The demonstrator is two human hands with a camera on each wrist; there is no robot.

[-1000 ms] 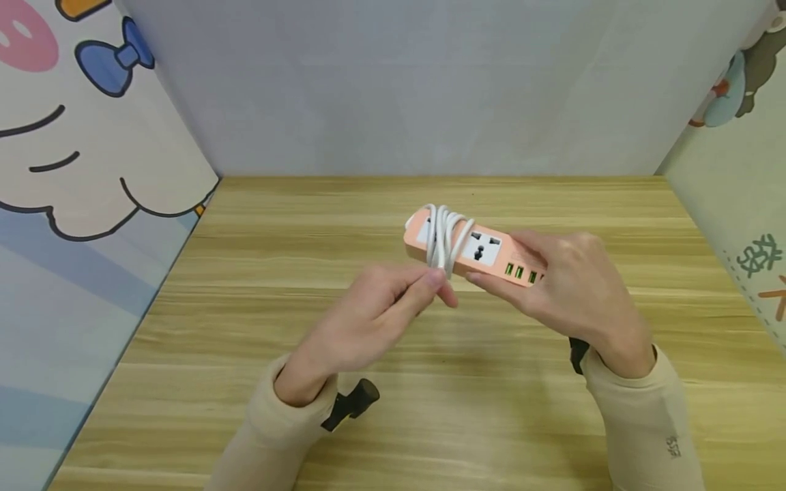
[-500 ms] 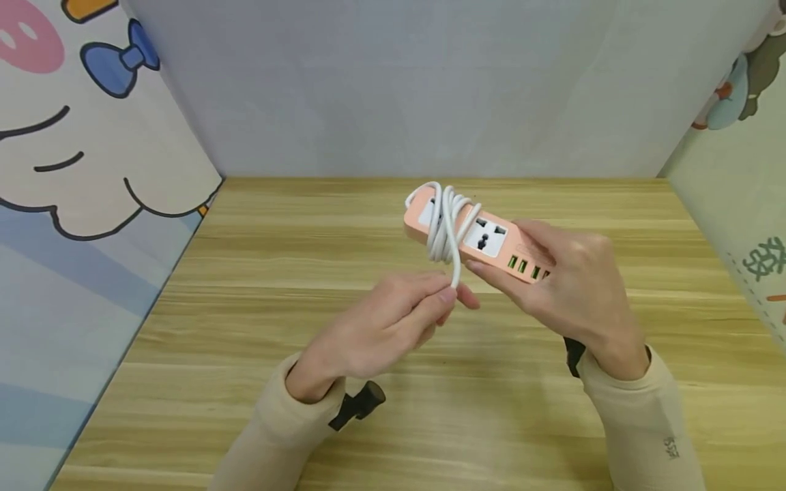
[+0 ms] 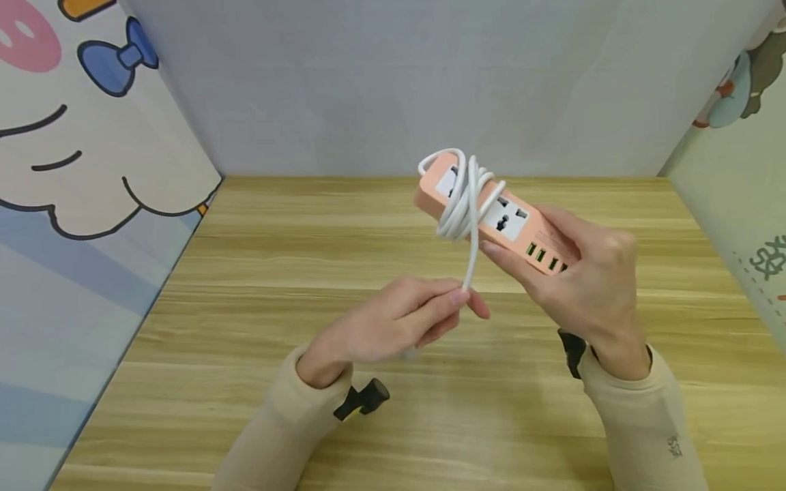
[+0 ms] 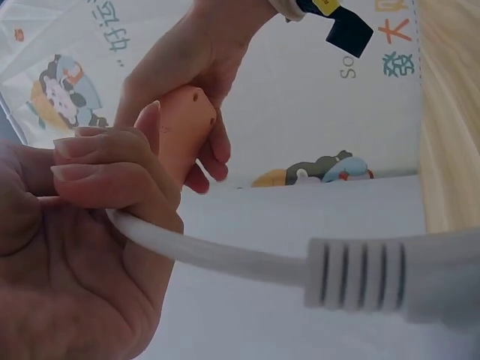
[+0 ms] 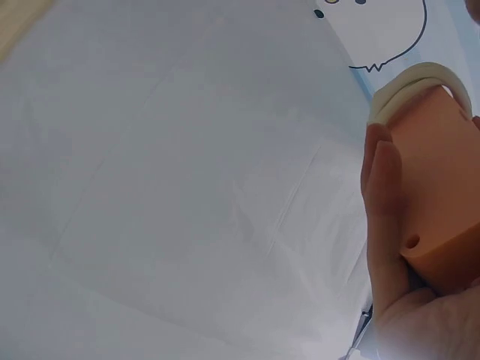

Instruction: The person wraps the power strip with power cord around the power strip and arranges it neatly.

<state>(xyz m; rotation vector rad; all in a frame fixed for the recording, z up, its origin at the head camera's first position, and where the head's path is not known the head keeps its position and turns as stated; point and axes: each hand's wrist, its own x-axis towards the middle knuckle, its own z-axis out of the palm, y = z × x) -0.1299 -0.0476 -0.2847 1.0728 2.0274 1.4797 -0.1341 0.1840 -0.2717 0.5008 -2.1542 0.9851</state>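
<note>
My right hand (image 3: 589, 286) grips the far-right end of a peach-coloured power strip (image 3: 543, 228), thumb on one long edge and fingers on the other. White sockets and several green USB ports face up. A white cord (image 3: 473, 198) is wound in several turns about its left half. From the coils a free length runs down to my left hand (image 3: 399, 320), which pinches it between thumb and fingers. In the left wrist view the cord passes out of the palm to a ribbed grey-white plug end (image 4: 356, 274), cut off by the frame. The right wrist view shows the strip's underside.
Below both hands lies a wood-grain table (image 3: 479, 409). A pale grey wall (image 3: 399, 88) stands behind it, and printed cartoon panels (image 3: 92, 150) flank the sides. Black wrist mounts (image 3: 362, 399) stick out beside the sleeves.
The strip has risen and shifted right in my right hand. My left hand has moved slightly right and down, and the free cord between it and the coils has grown longer.
</note>
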